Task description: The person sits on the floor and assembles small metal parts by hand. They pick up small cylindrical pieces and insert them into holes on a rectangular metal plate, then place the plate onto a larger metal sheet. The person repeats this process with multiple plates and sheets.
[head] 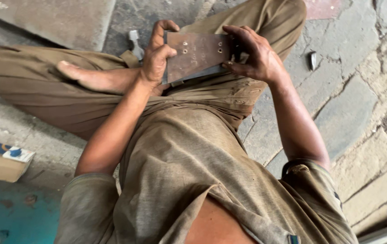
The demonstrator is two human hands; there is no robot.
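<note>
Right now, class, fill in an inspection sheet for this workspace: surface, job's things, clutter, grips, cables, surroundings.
Surface: rough concrete floor, cracked, dusty; the person sits cross-legged on it.
Job's things: flat rectangular metal plate with several small drilled holes, held above the lap.
Clutter: small cardboard box at left; a metal tool behind the left hand; a small grey metal piece on the floor at right.
Grips: left hand clasps the plate's left edge, thumb on its face; right hand clasps the right edge.
Cables: nothing seen.
Surroundings: flat slab at top left; teal painted patch at bottom left.
</note>
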